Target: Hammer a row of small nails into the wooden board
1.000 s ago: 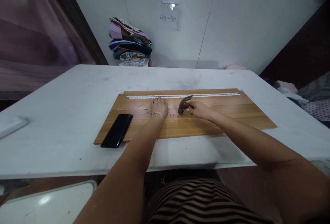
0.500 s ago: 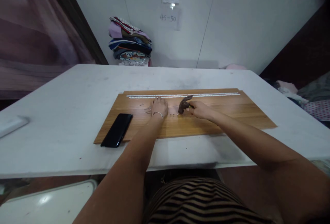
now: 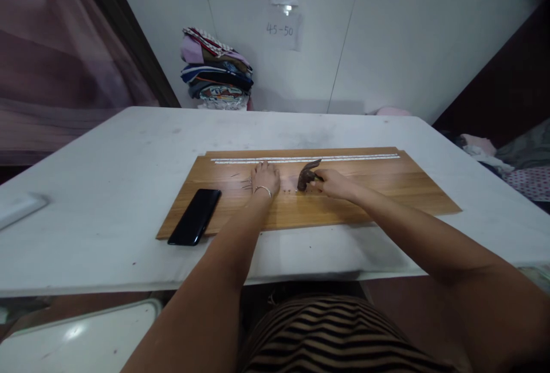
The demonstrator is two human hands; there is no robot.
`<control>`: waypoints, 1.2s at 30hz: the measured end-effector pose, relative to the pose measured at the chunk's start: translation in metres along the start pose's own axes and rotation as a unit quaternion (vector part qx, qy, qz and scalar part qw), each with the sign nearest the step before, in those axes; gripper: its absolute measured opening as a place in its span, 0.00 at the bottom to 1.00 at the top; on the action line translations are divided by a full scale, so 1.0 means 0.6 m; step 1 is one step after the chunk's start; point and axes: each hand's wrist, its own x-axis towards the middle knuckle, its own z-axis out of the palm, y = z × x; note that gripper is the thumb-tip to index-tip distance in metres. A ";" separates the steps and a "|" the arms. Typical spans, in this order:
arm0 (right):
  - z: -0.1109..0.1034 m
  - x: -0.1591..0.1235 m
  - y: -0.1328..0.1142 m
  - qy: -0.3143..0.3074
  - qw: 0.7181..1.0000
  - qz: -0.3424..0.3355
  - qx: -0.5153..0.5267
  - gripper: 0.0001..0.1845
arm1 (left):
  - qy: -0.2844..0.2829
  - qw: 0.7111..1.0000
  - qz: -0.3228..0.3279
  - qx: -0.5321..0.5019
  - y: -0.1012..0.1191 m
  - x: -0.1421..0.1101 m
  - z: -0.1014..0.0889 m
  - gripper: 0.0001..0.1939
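My right hand (image 3: pixel 333 183) is wrapped round the handle of a claw hammer (image 3: pixel 305 178), whose dark head is low over a wooden board (image 3: pixel 378 184). Several small nail heads (image 3: pixel 289 191) show in a row in the wood just left of the hammer head. My left hand (image 3: pixel 265 177) lies palm down on the board, fingers stretched toward two white measuring strips (image 3: pixel 344 158) along the far side. Loose nails (image 3: pixel 246 184) lie beside it on its left. A bracelet circles that wrist.
A black phone (image 3: pixel 195 216) rests across the board's left front corner. The board sits on a white table (image 3: pixel 94 189). Folded clothes (image 3: pixel 217 72) are stacked behind the table's far edge, and a white object (image 3: pixel 19 209) lies at far left.
The hammer head has shifted very slightly over the same spot on the board. My left hand and the loose nails have stayed where they were.
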 end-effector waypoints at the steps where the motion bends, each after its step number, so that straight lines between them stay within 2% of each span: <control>1: 0.000 0.001 0.000 0.000 1.000 0.000 0.002 0.09 | 0.002 1.000 0.000 -0.001 0.000 0.000 0.001 0.25; 22: -0.006 -0.007 -0.017 -0.007 1.000 0.012 0.004 0.10 | -0.002 1.000 -0.003 -0.008 0.001 0.000 0.000 0.25; 30: -0.003 -0.009 -0.013 -0.015 1.000 0.023 0.008 0.09 | -0.003 1.000 -0.003 -0.005 0.003 -0.002 -0.005 0.26; 36: -0.005 -0.007 -0.010 -0.002 1.000 0.006 0.005 0.07 | -0.001 1.000 -0.005 -0.011 0.002 -0.001 -0.003 0.25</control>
